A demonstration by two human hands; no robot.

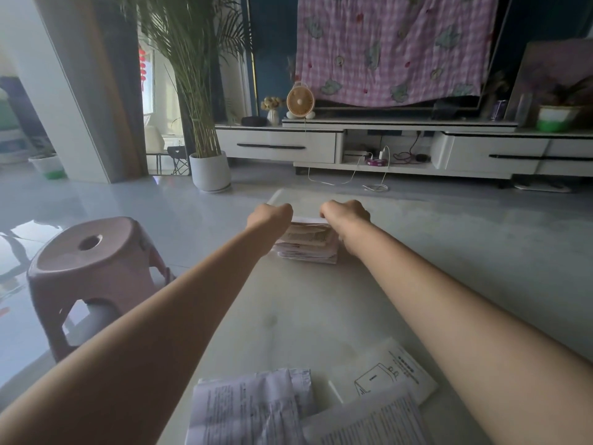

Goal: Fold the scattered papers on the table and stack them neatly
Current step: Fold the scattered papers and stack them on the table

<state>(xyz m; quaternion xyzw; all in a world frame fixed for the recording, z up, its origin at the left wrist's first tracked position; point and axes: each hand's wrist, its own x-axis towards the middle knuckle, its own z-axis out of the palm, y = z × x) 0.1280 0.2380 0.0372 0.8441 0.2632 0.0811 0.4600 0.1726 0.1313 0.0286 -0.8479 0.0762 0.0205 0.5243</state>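
Currently logged from my remote seat, head view only.

1. Table: pale marbled top. I see its left edge running from 7 o'clock up to 12 o'clock, with a rounded far corner. The middle of the top between the forearms lies bare, and the far right part is bare too.
2. Stack of folded papers: at 12 o'clock on the top, just inside the far edge.
3. Left hand and right hand: both over the stack's far side, knuckles up and fingers curled. Each grips one end of the top white sheet, which spans the narrow gap between them.
4. Loose papers: unfolded and overlapping at 6 o'clock on the near edge. Among them is a sheet with a line drawing.
5. Pink stool: on the floor at 9 o'clock, just beside the table's left edge.
6. Containers: a white pot at 11 o'clock holds a tall palm. The cabinet's open bay at 12 o'clock holds plugs and cables. Its drawer is closed.
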